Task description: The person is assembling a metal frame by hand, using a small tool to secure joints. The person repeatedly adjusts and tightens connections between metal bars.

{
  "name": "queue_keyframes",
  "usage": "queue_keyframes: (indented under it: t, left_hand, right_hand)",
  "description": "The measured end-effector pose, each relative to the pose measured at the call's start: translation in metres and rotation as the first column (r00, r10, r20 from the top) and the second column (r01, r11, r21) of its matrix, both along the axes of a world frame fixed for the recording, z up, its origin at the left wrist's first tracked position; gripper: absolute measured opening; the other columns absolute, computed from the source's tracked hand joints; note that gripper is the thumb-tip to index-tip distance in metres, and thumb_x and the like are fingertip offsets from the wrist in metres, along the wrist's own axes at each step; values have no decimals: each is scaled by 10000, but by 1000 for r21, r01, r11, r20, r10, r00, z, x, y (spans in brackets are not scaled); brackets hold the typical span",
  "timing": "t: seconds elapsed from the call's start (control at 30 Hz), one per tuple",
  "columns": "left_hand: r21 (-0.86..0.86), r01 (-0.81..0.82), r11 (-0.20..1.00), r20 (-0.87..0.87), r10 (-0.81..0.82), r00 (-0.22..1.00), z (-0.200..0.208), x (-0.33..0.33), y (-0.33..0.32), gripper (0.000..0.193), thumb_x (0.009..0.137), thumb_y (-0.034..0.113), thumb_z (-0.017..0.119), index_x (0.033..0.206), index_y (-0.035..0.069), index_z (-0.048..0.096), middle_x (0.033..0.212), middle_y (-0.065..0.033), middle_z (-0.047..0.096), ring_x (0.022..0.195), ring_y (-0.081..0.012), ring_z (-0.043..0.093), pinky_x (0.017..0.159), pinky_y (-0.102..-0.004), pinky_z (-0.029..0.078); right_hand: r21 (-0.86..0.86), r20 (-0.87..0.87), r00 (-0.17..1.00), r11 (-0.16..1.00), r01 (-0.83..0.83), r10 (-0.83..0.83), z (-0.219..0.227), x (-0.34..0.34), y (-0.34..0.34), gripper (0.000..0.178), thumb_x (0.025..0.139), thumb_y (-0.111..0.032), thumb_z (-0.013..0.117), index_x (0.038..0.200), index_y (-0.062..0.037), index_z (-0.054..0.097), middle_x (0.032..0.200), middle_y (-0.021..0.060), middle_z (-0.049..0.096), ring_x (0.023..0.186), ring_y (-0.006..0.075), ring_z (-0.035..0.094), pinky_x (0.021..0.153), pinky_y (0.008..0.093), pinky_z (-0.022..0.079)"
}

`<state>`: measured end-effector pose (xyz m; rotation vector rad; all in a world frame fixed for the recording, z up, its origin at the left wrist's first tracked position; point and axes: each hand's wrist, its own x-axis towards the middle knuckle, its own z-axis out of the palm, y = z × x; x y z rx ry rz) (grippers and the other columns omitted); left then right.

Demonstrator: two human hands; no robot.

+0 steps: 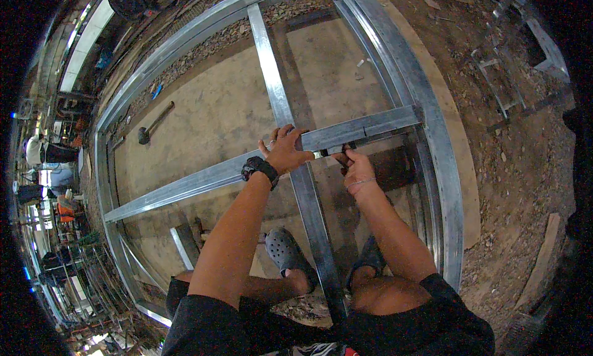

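Here the person bends over a big silver metal frame (pixel 446 189), a grey clog (pixel 287 251) on one side of its long middle bar (pixel 268 62) and the other foot across from it. The left hand (pixel 285 153), below a black wristwatch (pixel 259 169), lies where that bar meets the crossbar (pixel 364 126); its fingers are spread wide over the metal, pressing or resting, I can't tell which. Just to its right, by the crossbar's near edge, the right hand (pixel 359 172) has its fingers pinched closed on a small dark item (pixel 341 159), too hidden to identify. Farther off to the left, a mallet (pixel 155 122) lies on the floor (pixel 204 103) inside the frame.
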<state>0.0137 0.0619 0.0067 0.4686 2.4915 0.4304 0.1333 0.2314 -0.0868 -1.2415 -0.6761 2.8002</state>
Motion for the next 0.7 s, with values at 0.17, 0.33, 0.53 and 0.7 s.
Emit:
queue_keyframes:
  t: [0.17, 0.33, 0.53, 0.7]
  left_hand:
    - [22, -20, 1000, 9, 19, 1000, 6, 3, 1, 870, 648, 580, 796, 1433, 296, 554, 1623, -132, 339, 1547, -399, 137, 1104, -768, -82]
    - [-24, -23, 999, -50, 22, 998, 10, 8, 5, 915, 655, 613, 798, 1456, 254, 539, 1614, -100, 356, 1534, -362, 200, 1118, -775, -1]
    - [-26, -33, 999, -144, 29, 989, 6, 16, 6, 953, 642, 622, 809, 1483, 301, 496, 1617, -114, 343, 1538, -367, 192, 1122, -765, 20]
    - [-8, 67, 998, -159, -68, 985, 6, 18, 1, 1028, 666, 647, 805, 1554, 347, 381, 1642, -135, 300, 1545, -373, 170, 1123, -752, 16]
  right_hand:
    - [40, 56, 996, 996, -75, 73, 4, 2, 2, 206, 965, -275, 559, 1131, -246, 678, 943, -29, 762, 799, 120, 627, 725, 325, 319]
    - [68, 74, 990, 990, -124, 119, 8, 3, 2, 216, 966, -283, 558, 1148, -249, 670, 961, -31, 767, 824, 106, 632, 734, 333, 316]
    - [85, 91, 984, 983, -162, 154, 10, 3, 5, 222, 961, -283, 562, 1150, -236, 670, 998, -24, 769, 874, 100, 654, 739, 336, 315]
    - [50, 46, 994, 993, -106, 104, 6, 5, 2, 219, 961, -276, 564, 1141, -212, 672, 979, -5, 766, 860, 128, 658, 741, 333, 346]
